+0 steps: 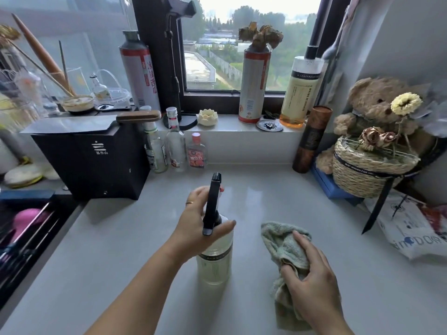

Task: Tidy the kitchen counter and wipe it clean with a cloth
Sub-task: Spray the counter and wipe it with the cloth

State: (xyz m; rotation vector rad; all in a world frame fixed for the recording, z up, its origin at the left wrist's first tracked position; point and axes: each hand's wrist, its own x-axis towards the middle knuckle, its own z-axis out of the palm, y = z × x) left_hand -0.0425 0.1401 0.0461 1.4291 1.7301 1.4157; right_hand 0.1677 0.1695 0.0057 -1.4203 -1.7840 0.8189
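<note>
My left hand (pixel 197 222) grips the neck of a clear spray bottle (pixel 214 261) with pale liquid and a black trigger head, which points toward the back wall. The bottle is upright over the grey counter (pixel 121 262); I cannot tell whether its base touches the surface. My right hand (pixel 312 279) is closed on a crumpled pale green cloth (pixel 283 243), to the right of the bottle, with the cloth's lower end lying on the counter.
A black box (pixel 96 155) with a cleaver on top stands at the back left. Three small bottles (pixel 176 146) line the back wall. A brown tube (pixel 310 139), a teddy bear (pixel 377 105) and a straw basket (pixel 370 172) crowd the right corner. Tall cans and a bottle stand on the windowsill (pixel 232 126).
</note>
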